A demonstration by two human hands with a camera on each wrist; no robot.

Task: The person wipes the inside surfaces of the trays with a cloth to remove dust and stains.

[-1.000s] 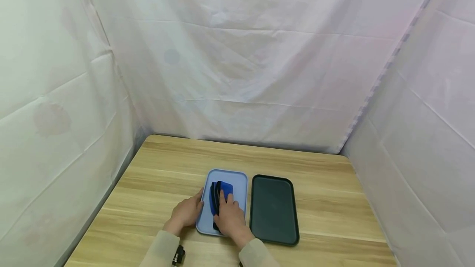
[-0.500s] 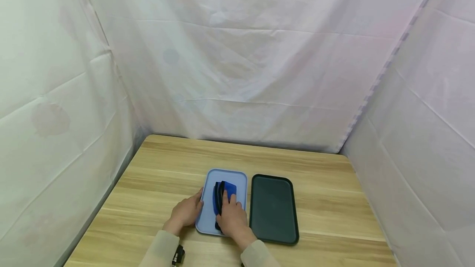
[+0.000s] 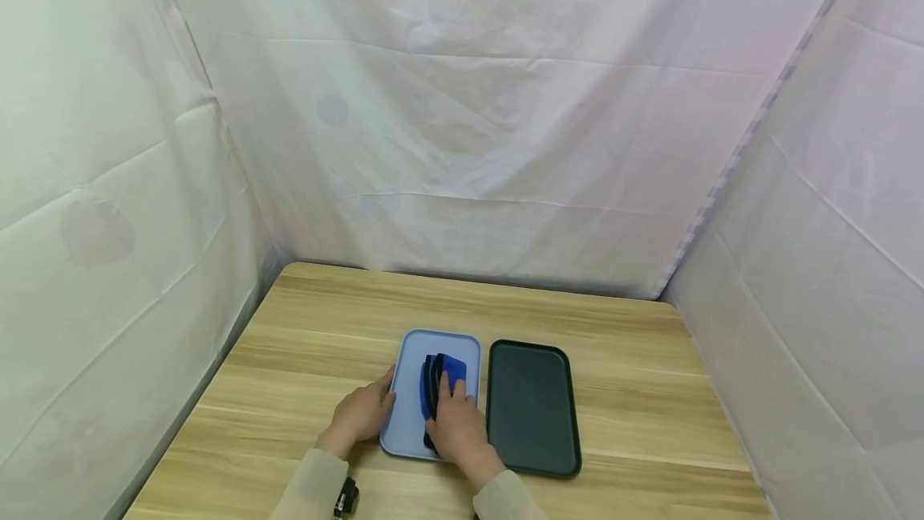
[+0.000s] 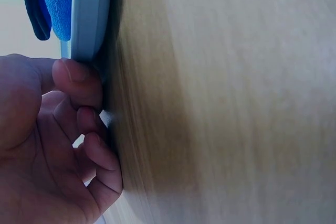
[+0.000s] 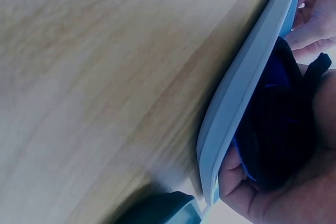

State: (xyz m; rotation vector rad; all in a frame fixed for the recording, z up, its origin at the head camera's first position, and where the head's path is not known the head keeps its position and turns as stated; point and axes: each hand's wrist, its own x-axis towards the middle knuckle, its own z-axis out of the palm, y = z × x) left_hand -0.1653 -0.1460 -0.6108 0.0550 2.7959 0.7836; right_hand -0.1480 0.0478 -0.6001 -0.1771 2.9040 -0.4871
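My right hand (image 3: pixel 458 428) grips a blue terry-cloth pad with black bands (image 3: pixel 431 392) over the light blue tray (image 3: pixel 407 432). Its index finger lies forward along the pad, and the thumb is at the left side. In the right wrist view the dark underside of the pad (image 5: pixel 278 124) is close over the tray rim (image 5: pixel 236 98), with curled fingers (image 5: pixel 239 187) around its edge. My left hand (image 3: pixel 361 410) holds the tray by its left rim. In the left wrist view a fingertip (image 4: pixel 79 80) presses at the rim and the other fingers curl beside the table.
A dark green tray (image 3: pixel 534 408) lies right of the light blue one, a narrow gap between them. Both are on a wood-grain table (image 3: pixel 635 392). White fabric walls (image 3: pixel 462 143) enclose the back and both sides.
My right hand has slid the pad a little to the right across the light blue tray. The left hand and both trays have stayed in place.
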